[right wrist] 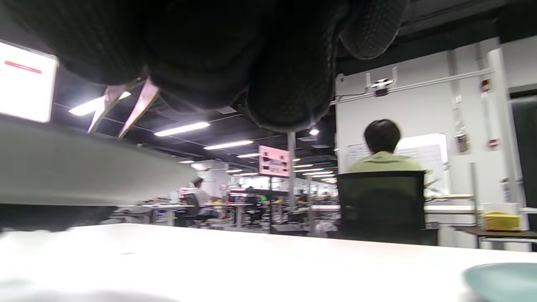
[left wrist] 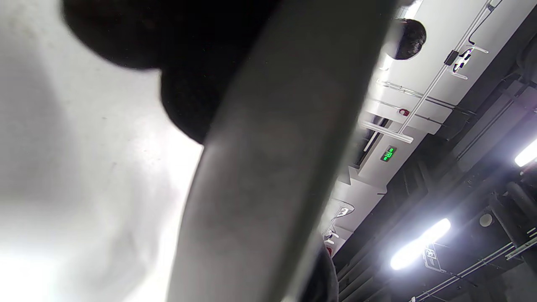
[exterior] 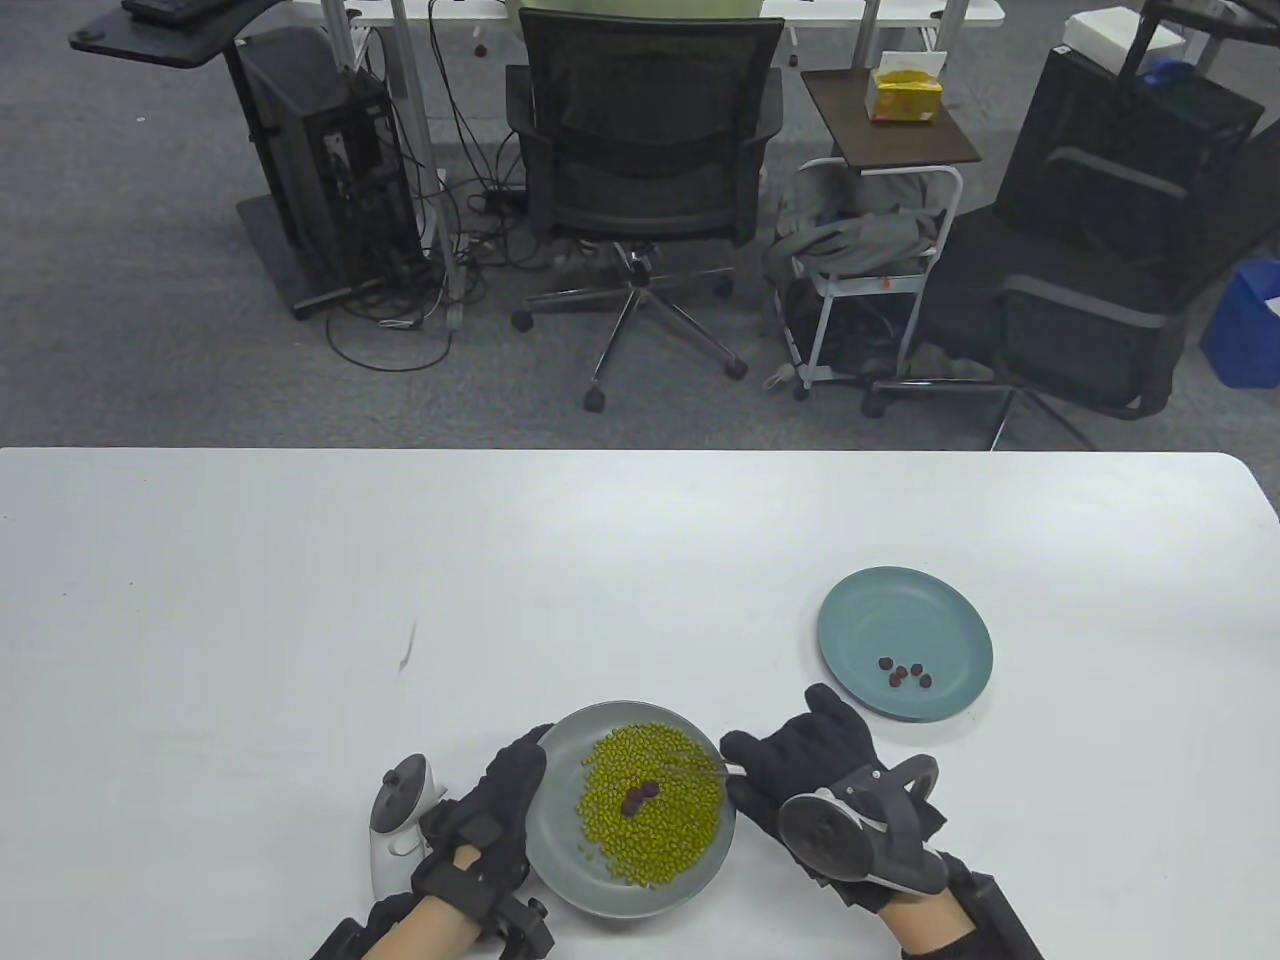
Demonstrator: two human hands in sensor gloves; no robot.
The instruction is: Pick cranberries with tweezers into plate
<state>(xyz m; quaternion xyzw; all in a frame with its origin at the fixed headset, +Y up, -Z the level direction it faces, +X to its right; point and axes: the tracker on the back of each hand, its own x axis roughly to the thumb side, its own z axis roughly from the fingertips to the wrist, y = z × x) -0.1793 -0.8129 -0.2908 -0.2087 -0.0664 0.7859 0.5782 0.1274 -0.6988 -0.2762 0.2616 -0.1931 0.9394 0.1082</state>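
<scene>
A grey plate (exterior: 560, 860) heaped with green beans (exterior: 650, 815) sits at the table's front middle, with two dark cranberries (exterior: 640, 796) on the beans. My right hand (exterior: 790, 770) holds metal tweezers (exterior: 700, 769) that reach left over the beans, tips just right of the cranberries. In the right wrist view the two tweezer arms (right wrist: 121, 110) stand apart under my fingers. My left hand (exterior: 500, 800) grips the grey plate's left rim; that rim (left wrist: 268, 176) fills the left wrist view. A teal plate (exterior: 905, 600) at right holds several cranberries (exterior: 905, 675).
The teal plate's edge (right wrist: 503, 279) shows at the right wrist view's lower right. A small dark mark (exterior: 407, 650) lies on the white table (exterior: 300, 600) left of centre. Office chairs and a side cart stand beyond the table's far edge.
</scene>
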